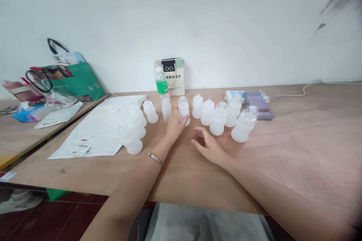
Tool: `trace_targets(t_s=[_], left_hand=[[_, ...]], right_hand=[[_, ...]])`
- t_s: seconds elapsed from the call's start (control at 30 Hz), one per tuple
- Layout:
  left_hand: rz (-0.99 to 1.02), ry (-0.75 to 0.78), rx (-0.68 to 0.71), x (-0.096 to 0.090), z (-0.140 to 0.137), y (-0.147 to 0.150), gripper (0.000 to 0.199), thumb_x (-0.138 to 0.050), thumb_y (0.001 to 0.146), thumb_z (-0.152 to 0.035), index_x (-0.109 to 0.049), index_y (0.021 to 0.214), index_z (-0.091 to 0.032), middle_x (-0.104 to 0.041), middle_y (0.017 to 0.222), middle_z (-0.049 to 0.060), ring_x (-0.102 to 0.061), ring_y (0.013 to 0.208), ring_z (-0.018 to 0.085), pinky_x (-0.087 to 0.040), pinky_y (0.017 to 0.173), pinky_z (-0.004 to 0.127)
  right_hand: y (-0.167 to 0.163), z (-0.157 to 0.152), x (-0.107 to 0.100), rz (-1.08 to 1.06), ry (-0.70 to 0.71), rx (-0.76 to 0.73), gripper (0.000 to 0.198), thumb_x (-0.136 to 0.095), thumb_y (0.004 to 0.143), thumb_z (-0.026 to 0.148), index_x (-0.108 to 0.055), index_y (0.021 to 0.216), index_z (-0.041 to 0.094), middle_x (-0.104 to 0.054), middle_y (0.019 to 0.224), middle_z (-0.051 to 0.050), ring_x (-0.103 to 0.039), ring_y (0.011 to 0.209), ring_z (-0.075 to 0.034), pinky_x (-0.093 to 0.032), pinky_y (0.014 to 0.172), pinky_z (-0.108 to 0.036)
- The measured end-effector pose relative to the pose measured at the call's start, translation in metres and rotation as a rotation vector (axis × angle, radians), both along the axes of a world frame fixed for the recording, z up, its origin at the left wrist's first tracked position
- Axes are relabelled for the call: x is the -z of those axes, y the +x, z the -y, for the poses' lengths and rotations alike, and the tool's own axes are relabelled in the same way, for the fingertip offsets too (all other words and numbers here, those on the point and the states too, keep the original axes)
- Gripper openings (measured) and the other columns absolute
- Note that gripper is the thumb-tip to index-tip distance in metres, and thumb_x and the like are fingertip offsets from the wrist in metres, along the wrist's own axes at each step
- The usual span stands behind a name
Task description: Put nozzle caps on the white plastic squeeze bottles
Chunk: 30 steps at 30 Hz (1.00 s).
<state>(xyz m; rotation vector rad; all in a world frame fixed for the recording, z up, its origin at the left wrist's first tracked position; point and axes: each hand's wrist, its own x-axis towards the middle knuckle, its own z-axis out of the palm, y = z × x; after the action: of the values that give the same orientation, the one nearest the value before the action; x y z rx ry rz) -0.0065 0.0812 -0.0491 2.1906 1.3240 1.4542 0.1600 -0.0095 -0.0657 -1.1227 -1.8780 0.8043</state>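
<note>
My left hand (175,125) is closed around a frosted white plastic bottle (183,105), shaped like a small baby bottle with a transparent domed cap. The bottle stands upright near the table's middle. My right hand (208,146) is held over the table to the right, fingers curved and apart, with nothing in it. Beyond it, several matching bottles (218,120) stand in a loose group. One more bottle (150,111) is left of my left hand, close to a cluster of similar bottles (134,145) by a white mailing bag.
The white mailing bag (93,128) lies flat on the wooden table (296,139). A water bottle with a green label (162,86) stands before a small paper bag (178,83) at the wall. At right are a blurred purple item (256,101) and a white cable (299,94). A green bag (79,81) sits far left.
</note>
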Motion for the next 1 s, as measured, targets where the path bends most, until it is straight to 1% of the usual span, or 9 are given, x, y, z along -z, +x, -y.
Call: trace_targets(t_s=[0.17,0.33,0.43,0.57,0.63,0.7,0.83,0.9,1.0], left_hand=[[0.022,-0.019,-0.039,-0.001,-0.024,0.012,0.078,-0.064,0.080,-0.028,-0.019,0.143,-0.020,-0.037,0.144,0.021,-0.038,0.133,0.033,-0.036,0.105,0.053],[0.053,-0.012,-0.047,0.001,-0.024,0.023,0.087,-0.063,0.082,-0.038,-0.008,0.145,-0.014,-0.044,0.136,0.025,-0.046,0.127,0.032,-0.040,0.102,0.049],[-0.001,0.166,-0.110,-0.003,-0.011,0.021,0.078,-0.057,0.085,-0.042,-0.014,0.143,-0.014,-0.041,0.138,0.024,-0.041,0.131,0.030,-0.035,0.106,0.049],[-0.052,0.455,-0.212,-0.020,0.000,0.010,0.061,-0.055,0.086,-0.038,-0.029,0.137,-0.016,-0.047,0.133,0.020,-0.043,0.127,0.029,-0.031,0.107,0.050],[0.043,0.419,-0.314,-0.026,-0.004,-0.001,0.060,-0.056,0.085,-0.037,-0.031,0.136,-0.017,-0.043,0.137,0.018,-0.039,0.130,0.030,-0.025,0.109,0.053],[0.154,0.293,-0.407,-0.028,-0.014,-0.014,0.060,-0.059,0.083,-0.037,-0.035,0.134,-0.018,-0.045,0.136,0.017,-0.038,0.130,0.032,-0.023,0.109,0.055],[0.222,0.174,-0.424,-0.027,-0.028,-0.037,0.039,-0.062,0.080,-0.038,-0.054,0.111,-0.015,-0.062,0.108,0.014,-0.054,0.111,0.031,-0.038,0.098,0.051],[0.256,0.205,-0.442,-0.033,-0.024,-0.040,0.036,-0.058,0.083,-0.038,-0.054,0.110,-0.016,-0.060,0.109,0.013,-0.053,0.111,0.027,-0.040,0.099,0.046],[0.328,0.412,-0.449,-0.055,-0.008,-0.027,0.039,-0.055,0.086,-0.037,-0.049,0.120,-0.018,-0.052,0.123,0.012,-0.048,0.119,0.023,-0.038,0.102,0.039]], right_hand=[[0.001,0.000,-0.002,0.026,-0.006,0.006,0.035,-0.050,0.088,0.034,-0.042,0.119,0.021,-0.053,0.127,-0.011,-0.051,0.121,-0.023,-0.040,0.105,-0.047],[0.001,0.001,-0.007,0.062,-0.005,0.004,0.032,-0.049,0.087,0.033,-0.044,0.116,0.021,-0.055,0.122,-0.011,-0.054,0.116,-0.024,-0.044,0.100,-0.047],[0.001,0.002,-0.006,0.062,0.000,0.004,0.031,-0.049,0.087,0.032,-0.044,0.116,0.022,-0.056,0.120,-0.010,-0.054,0.115,-0.024,-0.045,0.098,-0.047],[0.001,0.002,-0.005,0.057,0.016,0.003,0.029,-0.049,0.087,0.033,-0.046,0.114,0.023,-0.057,0.118,-0.009,-0.055,0.112,-0.023,-0.047,0.095,-0.045],[0.001,0.002,-0.005,0.063,0.015,0.007,0.028,-0.050,0.087,0.033,-0.046,0.114,0.023,-0.057,0.117,-0.008,-0.055,0.112,-0.023,-0.048,0.093,-0.043],[0.001,0.002,-0.006,0.067,0.014,0.009,0.028,-0.050,0.088,0.032,-0.046,0.113,0.022,-0.057,0.117,-0.008,-0.055,0.111,-0.022,-0.047,0.093,-0.042],[0.001,0.002,-0.004,0.059,0.021,-0.002,0.027,-0.050,0.088,0.032,-0.046,0.113,0.022,-0.057,0.117,-0.008,-0.055,0.111,-0.021,-0.045,0.097,-0.042],[0.001,0.001,-0.002,0.056,0.020,-0.003,0.027,-0.049,0.088,0.032,-0.046,0.113,0.022,-0.057,0.117,-0.008,-0.055,0.111,-0.021,-0.046,0.095,-0.042],[0.001,0.001,-0.001,0.054,0.027,-0.004,0.027,-0.050,0.088,0.033,-0.046,0.113,0.023,-0.057,0.116,-0.008,-0.055,0.111,-0.022,-0.047,0.094,-0.042]])
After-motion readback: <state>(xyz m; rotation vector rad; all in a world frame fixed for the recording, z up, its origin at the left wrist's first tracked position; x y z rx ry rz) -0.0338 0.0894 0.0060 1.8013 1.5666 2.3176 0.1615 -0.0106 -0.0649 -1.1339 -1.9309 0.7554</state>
